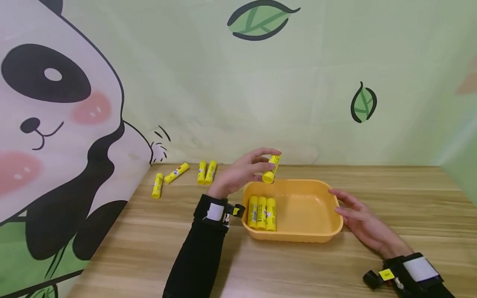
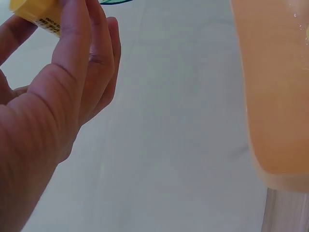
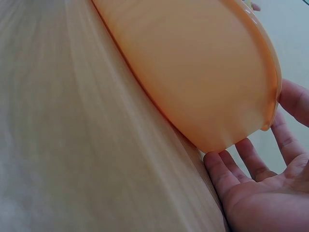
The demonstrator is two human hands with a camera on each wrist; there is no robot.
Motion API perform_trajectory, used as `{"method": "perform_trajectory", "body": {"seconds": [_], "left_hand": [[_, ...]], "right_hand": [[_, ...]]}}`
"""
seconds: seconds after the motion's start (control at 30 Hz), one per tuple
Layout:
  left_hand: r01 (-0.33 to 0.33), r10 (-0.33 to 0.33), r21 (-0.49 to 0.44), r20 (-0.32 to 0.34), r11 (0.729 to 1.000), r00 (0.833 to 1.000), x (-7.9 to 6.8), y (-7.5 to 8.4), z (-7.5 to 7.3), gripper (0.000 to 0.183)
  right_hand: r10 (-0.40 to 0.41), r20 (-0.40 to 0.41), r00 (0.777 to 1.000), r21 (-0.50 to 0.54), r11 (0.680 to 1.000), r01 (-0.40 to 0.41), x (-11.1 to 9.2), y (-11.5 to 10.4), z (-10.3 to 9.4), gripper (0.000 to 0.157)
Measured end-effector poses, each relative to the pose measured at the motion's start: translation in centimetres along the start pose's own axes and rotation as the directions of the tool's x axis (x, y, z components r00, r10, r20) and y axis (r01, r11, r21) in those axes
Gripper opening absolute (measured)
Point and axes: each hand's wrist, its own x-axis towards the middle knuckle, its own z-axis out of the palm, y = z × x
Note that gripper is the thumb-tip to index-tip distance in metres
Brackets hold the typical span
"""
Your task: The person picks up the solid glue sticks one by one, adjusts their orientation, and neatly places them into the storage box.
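My left hand (image 1: 244,169) pinches a yellow glue stick (image 1: 271,169), held tilted above the back left rim of an orange-yellow plastic tray (image 1: 305,237). Its lower end (image 2: 36,14) shows between the fingers in the left wrist view. Three more glue sticks (image 1: 262,213) lie side by side along the tray's left end. At the right end, my right hand (image 1: 367,225) holds the tray by its rim. In the right wrist view, its fingers (image 3: 251,157) rest against the outer wall, with one digit up at the rim.
Several yellow glue sticks lie on the wooden table (image 1: 123,248) left of the tray: one upright-facing (image 1: 157,185), one slanted (image 1: 177,173) and a close pair (image 1: 206,172). A pale green backdrop (image 1: 298,103) with a printed panda (image 1: 56,136) stands behind and to the left.
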Motion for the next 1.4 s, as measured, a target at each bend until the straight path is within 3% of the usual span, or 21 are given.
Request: {"method": "perform_trajectory", "body": {"seconds": [0.3, 0.53, 1.17, 1.4], "left_hand": [[0.061, -0.067, 0.103, 0.059, 0.993, 0.996, -0.4, 0.3, 0.7, 0.041], [0.107, -0.126, 0.206, 0.080, 0.973, 0.989, -0.3, 0.3, 1.4, 0.040], [0.108, -0.157, 0.293, 0.148, 0.950, 0.976, 0.5, -0.8, 2.9, 0.038], [0.172, -0.225, 0.329, 0.132, 0.929, 0.965, 0.3, -0.4, 3.5, 0.039]], "right_hand": [[0.000, 0.003, 1.000, -0.014, 1.000, 0.000, 0.1, 0.2, -0.1, 0.048], [-0.002, 0.005, 1.000, -0.015, 1.000, 0.003, 0.0, 0.2, -0.1, 0.048], [-0.005, 0.013, 1.000, -0.010, 1.000, 0.006, 0.1, 0.1, -0.1, 0.048], [-0.006, 0.020, 1.000, -0.004, 1.000, 0.006, 0.1, 0.1, -0.1, 0.048]]}}
